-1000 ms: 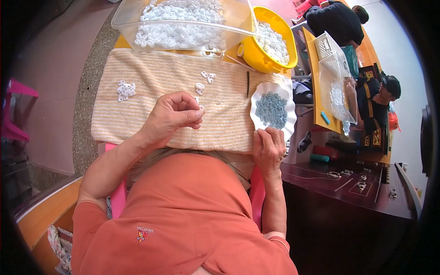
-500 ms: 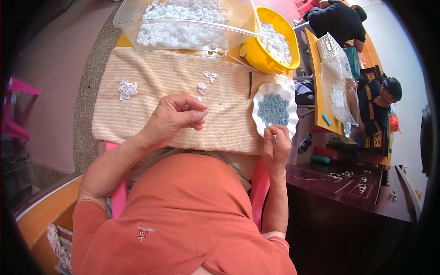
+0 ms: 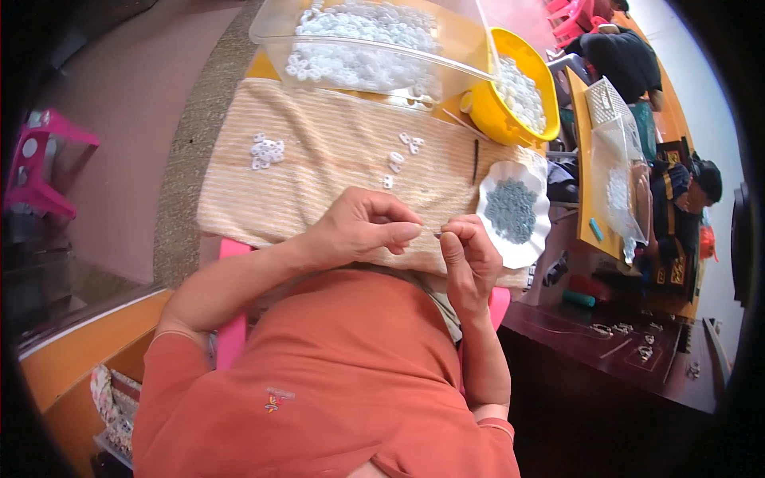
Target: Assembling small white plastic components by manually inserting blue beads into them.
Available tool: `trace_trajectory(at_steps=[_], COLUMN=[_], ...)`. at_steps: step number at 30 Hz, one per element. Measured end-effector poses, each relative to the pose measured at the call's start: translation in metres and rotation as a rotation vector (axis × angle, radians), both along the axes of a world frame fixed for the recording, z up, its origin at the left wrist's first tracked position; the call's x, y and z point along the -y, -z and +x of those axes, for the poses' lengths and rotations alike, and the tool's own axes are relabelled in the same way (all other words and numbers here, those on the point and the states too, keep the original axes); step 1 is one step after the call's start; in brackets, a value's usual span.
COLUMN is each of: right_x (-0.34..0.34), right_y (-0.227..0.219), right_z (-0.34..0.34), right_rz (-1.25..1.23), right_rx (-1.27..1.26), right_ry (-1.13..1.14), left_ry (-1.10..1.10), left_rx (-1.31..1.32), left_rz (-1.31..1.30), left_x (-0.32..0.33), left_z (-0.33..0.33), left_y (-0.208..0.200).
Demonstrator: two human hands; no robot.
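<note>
Over the near edge of a striped beige cloth [image 3: 319, 151], my two hands face each other, fingertips a small gap apart. My left hand [image 3: 370, 223] is closed in a pinch; whatever lies between its thumb and fingers is hidden. A tiny dark grey piece [image 3: 437, 234] pokes out of the pinched fingers of my right hand [image 3: 472, 256]. Right of that hand sits a white wavy-edged dish [image 3: 522, 259] with many small blue-grey pieces [image 3: 511, 211]. Beyond my left hand lie a few loose white pieces with holes [image 3: 396, 163]; farther left is a small pile of similar white pieces [image 3: 267, 151].
A clear plastic bin [image 3: 374, 88] of white pieces stands at the far edge, beside a yellow bucket [image 3: 498, 111] of pale pieces. A thin black stick [image 3: 476, 162] lies near the dish. Two people sit at a table [image 3: 586, 203] on the right.
My right hand has left the dish and come left toward my left hand, with a tiny grey piece now in its fingertips. The whole view has shifted, so the table appears farther right.
</note>
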State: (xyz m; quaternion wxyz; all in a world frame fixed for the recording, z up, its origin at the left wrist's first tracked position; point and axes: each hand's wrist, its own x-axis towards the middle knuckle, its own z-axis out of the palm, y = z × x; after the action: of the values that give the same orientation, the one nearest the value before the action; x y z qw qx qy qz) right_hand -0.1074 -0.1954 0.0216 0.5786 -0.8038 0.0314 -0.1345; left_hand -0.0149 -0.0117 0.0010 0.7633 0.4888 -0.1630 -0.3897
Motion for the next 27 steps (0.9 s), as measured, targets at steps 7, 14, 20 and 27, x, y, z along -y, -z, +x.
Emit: trace_trajectory(at_steps=[7, 14, 20, 27], right_x=[-0.023, -0.025, -0.021, -0.012], right_y=[-0.002, -0.002, -0.004, -0.008], right_z=[0.015, 0.017, 0.018, 0.022], right_rz=[0.117, 0.250, 0.245, 0.441], right_rx=[-0.055, -0.041, -0.197, -0.357], right_ry=[-0.044, -0.073, -0.079, -0.121], left_ry=[0.010, -0.033, -0.102, -0.225], left_rx=[-0.058, 0.034, 0.199, 0.615], left_rz=[-0.058, -0.035, 0.028, 0.180], left_x=[-0.003, -0.004, -0.002, -0.003], left_z=[-0.001, -0.001, -0.003, -0.003], left_y=[0.000, 0.000, 0.000, -0.003])
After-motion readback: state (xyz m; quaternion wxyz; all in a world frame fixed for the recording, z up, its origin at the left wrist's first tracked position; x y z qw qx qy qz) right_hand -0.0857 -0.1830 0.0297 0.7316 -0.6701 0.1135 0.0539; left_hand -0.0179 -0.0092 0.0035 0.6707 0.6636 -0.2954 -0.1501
